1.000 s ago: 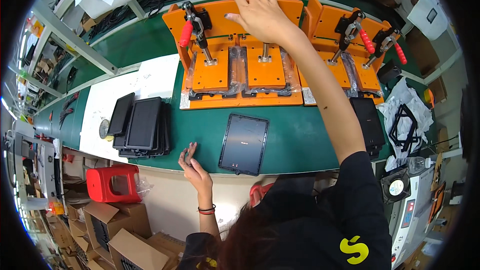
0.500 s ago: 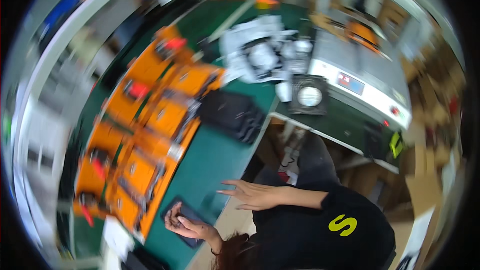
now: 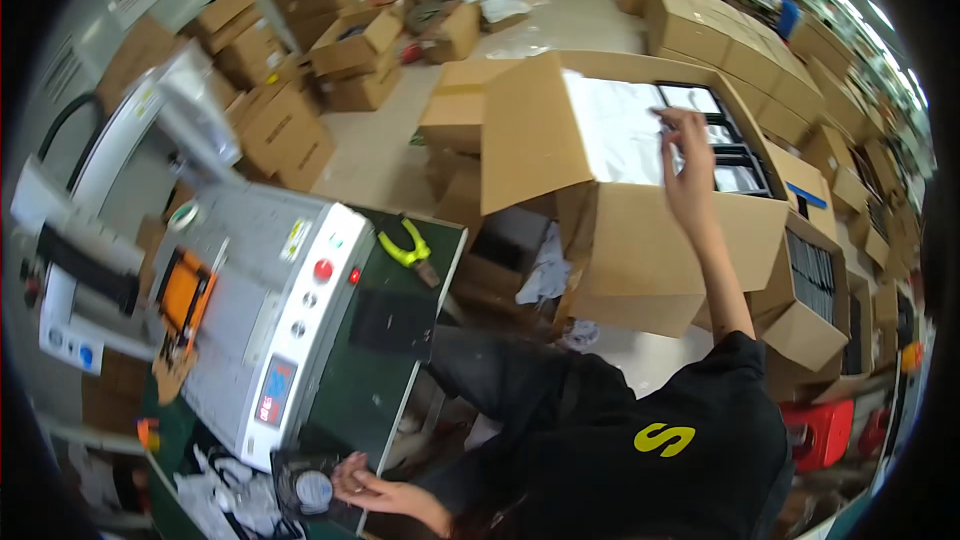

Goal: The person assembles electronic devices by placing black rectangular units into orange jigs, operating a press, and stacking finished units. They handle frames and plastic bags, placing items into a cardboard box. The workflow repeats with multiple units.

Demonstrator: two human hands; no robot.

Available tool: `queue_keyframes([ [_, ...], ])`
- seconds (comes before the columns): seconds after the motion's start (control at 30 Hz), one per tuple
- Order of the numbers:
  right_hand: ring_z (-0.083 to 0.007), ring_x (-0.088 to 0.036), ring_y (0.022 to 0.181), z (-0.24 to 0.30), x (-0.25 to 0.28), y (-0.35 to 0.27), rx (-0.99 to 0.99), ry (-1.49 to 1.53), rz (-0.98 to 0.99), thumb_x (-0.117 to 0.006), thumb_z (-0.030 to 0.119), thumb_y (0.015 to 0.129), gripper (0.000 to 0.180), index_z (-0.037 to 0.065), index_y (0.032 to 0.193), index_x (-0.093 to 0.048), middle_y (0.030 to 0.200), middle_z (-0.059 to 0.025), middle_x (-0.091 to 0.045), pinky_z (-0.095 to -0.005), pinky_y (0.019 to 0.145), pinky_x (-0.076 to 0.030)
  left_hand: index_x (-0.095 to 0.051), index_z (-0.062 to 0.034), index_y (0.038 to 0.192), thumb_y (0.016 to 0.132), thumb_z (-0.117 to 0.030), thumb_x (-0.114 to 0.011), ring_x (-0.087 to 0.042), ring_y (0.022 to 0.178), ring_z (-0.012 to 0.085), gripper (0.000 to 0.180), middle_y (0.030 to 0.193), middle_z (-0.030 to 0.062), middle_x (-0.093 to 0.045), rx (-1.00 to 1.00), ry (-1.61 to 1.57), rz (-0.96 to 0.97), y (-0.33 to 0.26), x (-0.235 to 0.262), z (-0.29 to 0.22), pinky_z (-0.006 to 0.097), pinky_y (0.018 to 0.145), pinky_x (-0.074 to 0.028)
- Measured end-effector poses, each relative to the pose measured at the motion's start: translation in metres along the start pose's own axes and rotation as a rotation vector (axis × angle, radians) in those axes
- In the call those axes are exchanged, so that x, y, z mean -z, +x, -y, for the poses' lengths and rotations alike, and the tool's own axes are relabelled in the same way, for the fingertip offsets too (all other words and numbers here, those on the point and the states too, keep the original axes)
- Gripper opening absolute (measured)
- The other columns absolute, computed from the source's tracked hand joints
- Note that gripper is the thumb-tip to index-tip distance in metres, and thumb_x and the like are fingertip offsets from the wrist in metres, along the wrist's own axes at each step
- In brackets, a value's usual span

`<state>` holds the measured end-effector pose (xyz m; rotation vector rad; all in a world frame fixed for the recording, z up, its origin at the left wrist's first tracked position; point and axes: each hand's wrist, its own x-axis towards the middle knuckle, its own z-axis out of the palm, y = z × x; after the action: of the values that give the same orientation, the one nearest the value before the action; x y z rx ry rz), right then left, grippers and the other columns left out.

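In a room of stacked cartons (image 3: 290,145); reaching with right hand (image 3: 688,155) to black frames (image 3: 738,154) inside the open carton (image 3: 640,250), cannot tell whether gripping one; with left hand (image 3: 367,489) slack, unclosed, seemingly empty, near the black fan (image 3: 313,490) on the green worktop (image 3: 352,415); apparently at the reaching step; probably calling for careful pinch of one frame.

Your right hand (image 3: 688,160), fingers bent, was over the open carton (image 3: 680,250), at the edge of the black frames (image 3: 738,153) beside white sheeting (image 3: 612,130); contact unclear. Your left hand (image 3: 365,488), fingers loosely curled, was just beside a black square fan (image 3: 312,492) on the green bench (image 3: 362,402). Farther along the same bench: a flat black sheet (image 3: 392,322), yellow-green pliers (image 3: 405,248) and a grey-and-white machine (image 3: 240,280) with an orange frame (image 3: 187,290) on top.
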<state>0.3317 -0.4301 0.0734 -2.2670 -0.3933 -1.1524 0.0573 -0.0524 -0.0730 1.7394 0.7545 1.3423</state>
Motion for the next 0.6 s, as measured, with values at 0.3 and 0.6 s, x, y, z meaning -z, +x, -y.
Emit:
queue_keyframes([
  [0.3, -0.0386, -0.063, 0.09, -0.264, -0.014, 0.022, -0.499, -0.769, 0.614, -0.068, 0.04, 0.075, 0.045, -0.003, 0.09, -0.064, 0.093, -0.0254, -0.065, -0.0473, 0.078, -0.05, -0.035, 0.0064, 0.13, 0.099, -0.026, -0.044, -0.047, 0.117, 0.0274, 0.046, 0.127, 0.0209, -0.048, -0.097, 0.095, 0.281, 0.151, -0.056, -0.022, 0.038, 0.101, -0.036],
  [0.6, -0.0379, -0.063, 0.086, -0.339, -0.02, 0.017, -0.301, -0.976, 0.794, -0.059, 0.039, 0.084, 0.04, 0.005, 0.105, -0.064, 0.097, -0.0199, -0.066, -0.0469, 0.073, -0.049, -0.037, 0.008, 0.131, 0.092, -0.042, -0.055, -0.044, 0.12, 0.0336, 0.066, 0.126, 0.023, -0.048, -0.295, 0.668, 0.25, 0.276, -0.072, -0.04, 0.037, 0.103, -0.031],
])
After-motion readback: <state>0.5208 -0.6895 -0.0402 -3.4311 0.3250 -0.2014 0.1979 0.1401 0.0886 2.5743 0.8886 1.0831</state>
